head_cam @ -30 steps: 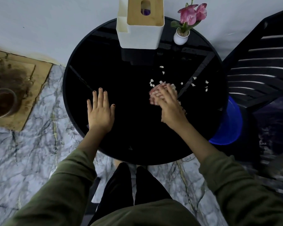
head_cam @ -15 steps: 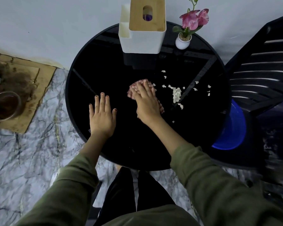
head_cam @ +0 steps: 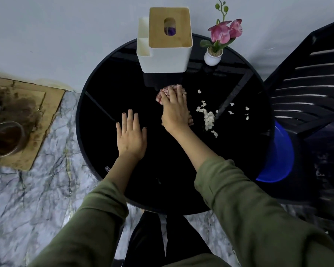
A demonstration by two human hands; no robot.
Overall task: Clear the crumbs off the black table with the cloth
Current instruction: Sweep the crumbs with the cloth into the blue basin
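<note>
Closest to me are the two olive-green sleeves, soft matte fabric, reaching out over the round, glossy black table. My left hand lies flat on the glass with fingers spread, palm down, holding nothing. My right hand is a bit further out, fingers pressed together and flat on top of the cloth, a bunched pink-and-white patterned rag that pokes out past the fingertips and at the heel of the palm. Just to the right of that hand sit the crumbs, small white flaky bits heaped into a rough line, with a few loose ones further right near the table's edge.

Past that, a white boxy tissue holder with a wooden lid has something purple showing through the slot. Next to it, a little white pot holds a pink flower. A blue tub peeks out beside the table on the right.

Compared with half a second ago, the cloth hand has slid further out, nearer the holder, and the crumb heap hasn't really changed.
</note>
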